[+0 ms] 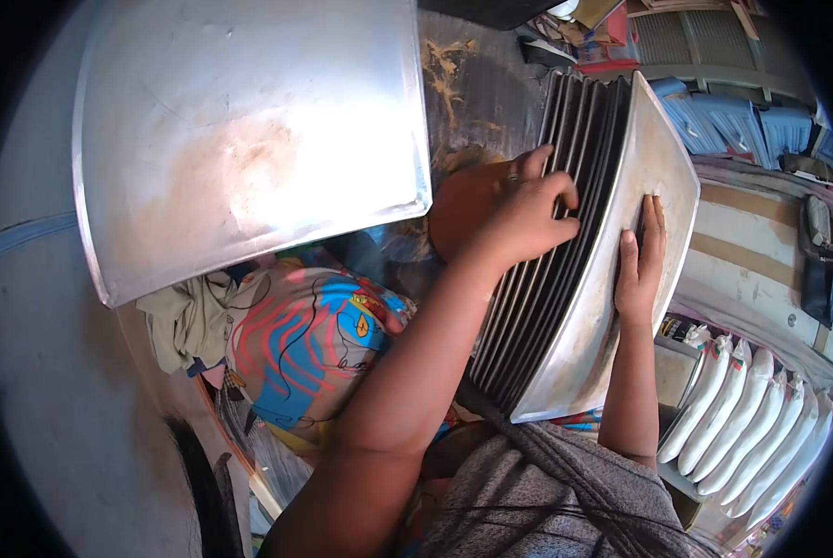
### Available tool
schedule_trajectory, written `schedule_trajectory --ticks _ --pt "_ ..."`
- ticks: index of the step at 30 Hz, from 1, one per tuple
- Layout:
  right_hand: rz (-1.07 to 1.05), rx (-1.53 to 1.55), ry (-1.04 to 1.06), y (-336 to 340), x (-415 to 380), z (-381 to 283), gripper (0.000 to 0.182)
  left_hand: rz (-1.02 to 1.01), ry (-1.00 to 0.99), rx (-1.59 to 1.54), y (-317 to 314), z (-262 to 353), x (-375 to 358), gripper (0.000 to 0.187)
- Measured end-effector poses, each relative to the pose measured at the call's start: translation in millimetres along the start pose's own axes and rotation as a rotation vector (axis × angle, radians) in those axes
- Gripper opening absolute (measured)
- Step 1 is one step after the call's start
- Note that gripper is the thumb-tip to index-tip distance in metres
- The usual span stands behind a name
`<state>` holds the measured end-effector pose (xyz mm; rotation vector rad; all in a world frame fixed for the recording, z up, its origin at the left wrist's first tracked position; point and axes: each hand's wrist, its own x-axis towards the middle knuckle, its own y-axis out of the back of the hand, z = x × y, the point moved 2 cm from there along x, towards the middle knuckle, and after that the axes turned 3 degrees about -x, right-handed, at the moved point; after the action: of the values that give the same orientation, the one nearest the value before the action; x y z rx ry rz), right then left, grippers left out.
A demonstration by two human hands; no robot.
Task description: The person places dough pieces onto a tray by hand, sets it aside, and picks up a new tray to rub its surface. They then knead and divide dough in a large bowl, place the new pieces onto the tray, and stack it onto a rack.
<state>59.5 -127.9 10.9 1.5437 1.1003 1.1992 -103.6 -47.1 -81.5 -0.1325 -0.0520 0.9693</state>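
Note:
A thick stack of metal trays stands on edge in front of me, leaning to the right, its dark rims lined up side by side. My left hand reaches over the rims with bent fingers, the thumb and fingertips closed at the tray edges. Which tray they grip cannot be made out. Against the pale outer face of the rightmost tray lies my right hand, flat with its fingers stretched. Another large metal tray, scuffed and brown-stained, is apart from the stack at the upper left.
Printed colourful cloth lies below the left tray. Behind my left hand is a reddish-brown rounded shape. White filled plastic bags line the lower right, and blue bundles sit at the upper right. A wall runs along the left.

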Motion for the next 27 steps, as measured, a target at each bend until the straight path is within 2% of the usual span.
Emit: schedule_trajectory --ticks 1,7,13,19,21,23,25,27 --pt "-0.009 0.003 0.004 -1 0 0 0.053 0.028 -0.016 0.111 -2 3 -1 0.018" --pt "-0.003 0.014 -0.028 0 1 -1 0.053 0.029 -0.040 0.053 -3 3 1 0.009" --pt "0.001 0.013 -0.022 0 1 -3 0.052 -0.007 0.016 -0.029 1 6 -1 0.018" --pt "0.002 0.012 -0.011 -1 1 1 0.051 0.002 0.050 0.049 -7 13 1 0.020" --pt "0.006 0.005 -0.009 0 1 0 0.051 0.079 0.046 -0.015 -10 19 1 0.023" --pt "0.006 0.004 0.000 0 0 2 0.051 0.066 0.029 0.006 -9 24 0 0.022" --pt "0.005 -0.026 0.003 0 -1 5 0.051 0.075 -0.104 0.042 -10 27 0 0.018" --pt "0.016 -0.023 -0.009 -1 -2 6 0.053 0.058 -0.091 0.108 -7 29 -2 0.016"
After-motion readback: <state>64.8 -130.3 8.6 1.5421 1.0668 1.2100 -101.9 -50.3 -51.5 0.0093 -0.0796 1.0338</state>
